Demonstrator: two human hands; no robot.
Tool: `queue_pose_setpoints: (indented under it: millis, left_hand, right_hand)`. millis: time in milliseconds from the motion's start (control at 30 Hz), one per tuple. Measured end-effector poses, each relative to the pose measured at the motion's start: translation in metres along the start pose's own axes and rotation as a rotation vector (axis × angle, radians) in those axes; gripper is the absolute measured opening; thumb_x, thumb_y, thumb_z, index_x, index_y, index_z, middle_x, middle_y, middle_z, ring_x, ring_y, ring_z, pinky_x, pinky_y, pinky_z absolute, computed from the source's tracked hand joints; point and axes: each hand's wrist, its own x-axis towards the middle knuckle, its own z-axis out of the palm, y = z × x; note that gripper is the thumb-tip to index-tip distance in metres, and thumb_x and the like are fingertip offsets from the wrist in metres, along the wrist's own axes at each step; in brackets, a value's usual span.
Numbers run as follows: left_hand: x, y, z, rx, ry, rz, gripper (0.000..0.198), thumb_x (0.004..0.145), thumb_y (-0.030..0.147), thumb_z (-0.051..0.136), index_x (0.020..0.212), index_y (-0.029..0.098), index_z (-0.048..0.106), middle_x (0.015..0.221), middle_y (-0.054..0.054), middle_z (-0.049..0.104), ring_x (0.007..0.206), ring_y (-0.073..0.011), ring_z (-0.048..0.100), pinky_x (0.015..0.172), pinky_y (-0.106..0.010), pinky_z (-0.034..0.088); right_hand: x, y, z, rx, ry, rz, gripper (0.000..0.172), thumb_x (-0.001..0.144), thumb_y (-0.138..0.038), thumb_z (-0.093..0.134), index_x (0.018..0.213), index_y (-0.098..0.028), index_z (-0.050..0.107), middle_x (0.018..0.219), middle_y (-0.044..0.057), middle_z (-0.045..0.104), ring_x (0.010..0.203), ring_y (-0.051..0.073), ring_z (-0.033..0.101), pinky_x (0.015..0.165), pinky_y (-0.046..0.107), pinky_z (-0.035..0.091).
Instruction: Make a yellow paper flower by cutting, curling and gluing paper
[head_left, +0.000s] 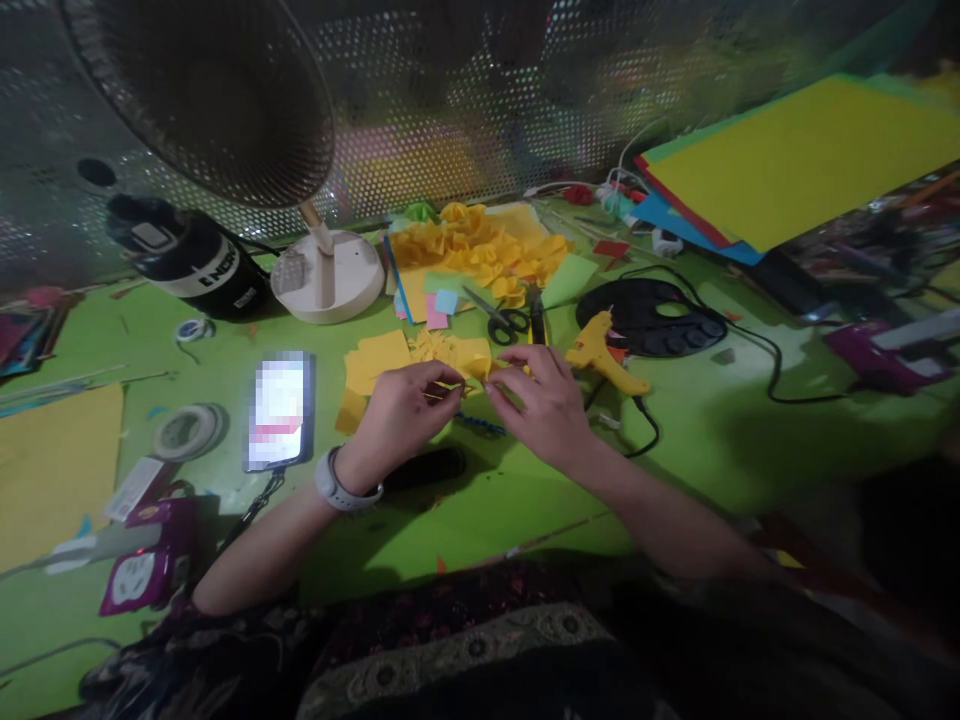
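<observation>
My left hand (405,410), with a pale watch on its wrist, is closed in a pinch at the middle of the green table. What its fingertips hold is too small to make out. Just to the right, my right hand (544,405) pinches a small yellow paper piece (481,368) between thumb and fingers. The fingertips of both hands nearly meet. Behind them lie yellow paper sheets (379,358) and a fringed yellow paper piece (435,347). A yellow glue gun (609,358) rests beside my right hand. Scissors (504,322) lie beyond the hands.
At the back is a heap of yellow paper petals (480,250). A fan (326,280) and a black bottle (199,265) stand back left. A lit phone (277,412) and tape rolls (187,432) lie left. On the right are a black palette (649,318), a cable and coloured sheets (802,160).
</observation>
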Motion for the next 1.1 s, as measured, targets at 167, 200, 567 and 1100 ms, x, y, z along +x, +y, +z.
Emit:
queue_pose_setpoints:
  millis: [167, 200, 567, 1100]
  left_hand:
    - [0.004, -0.013, 0.004, 0.239, -0.043, 0.031, 0.011, 0.08, 0.016, 0.059, 0.082, 0.019, 0.069, 0.076, -0.004, 0.074, 0.065, -0.0176, 0.068, 0.061, -0.029, 0.052]
    - [0.005, -0.017, 0.005, 0.296, -0.063, 0.027, 0.012, 0.078, 0.014, 0.059, 0.082, 0.019, 0.069, 0.076, -0.005, 0.075, 0.065, -0.0186, 0.068, 0.062, -0.03, 0.052]
    - [0.007, -0.021, 0.002, 0.175, -0.054, -0.013, 0.01, 0.078, 0.019, 0.062, 0.078, 0.019, 0.072, 0.064, -0.002, 0.071, 0.055, -0.0147, 0.061, 0.056, -0.026, 0.045]
    - [0.002, -0.014, 0.004, 0.21, 0.0, 0.1, 0.009, 0.082, 0.016, 0.061, 0.082, 0.017, 0.07, 0.072, -0.003, 0.073, 0.062, -0.0147, 0.066, 0.058, -0.024, 0.049]
  right_hand:
    - [0.001, 0.005, 0.004, -0.016, -0.008, 0.003, 0.015, 0.093, -0.02, 0.056, 0.083, -0.02, 0.066, 0.094, 0.009, 0.065, 0.092, 0.024, 0.06, 0.08, 0.04, 0.05]
    - [0.002, 0.006, 0.005, -0.028, -0.004, -0.002, 0.015, 0.093, -0.02, 0.056, 0.082, -0.02, 0.066, 0.093, 0.009, 0.065, 0.091, 0.024, 0.06, 0.079, 0.039, 0.051]
    - [-0.004, 0.006, 0.011, -0.027, -0.089, 0.009, 0.019, 0.095, -0.019, 0.053, 0.081, -0.018, 0.066, 0.088, 0.008, 0.069, 0.086, 0.02, 0.062, 0.075, 0.032, 0.05]
    - [-0.005, 0.007, 0.009, 0.0, -0.153, -0.103, 0.02, 0.093, -0.009, 0.047, 0.094, -0.016, 0.066, 0.09, 0.006, 0.07, 0.073, 0.015, 0.066, 0.059, 0.023, 0.048]
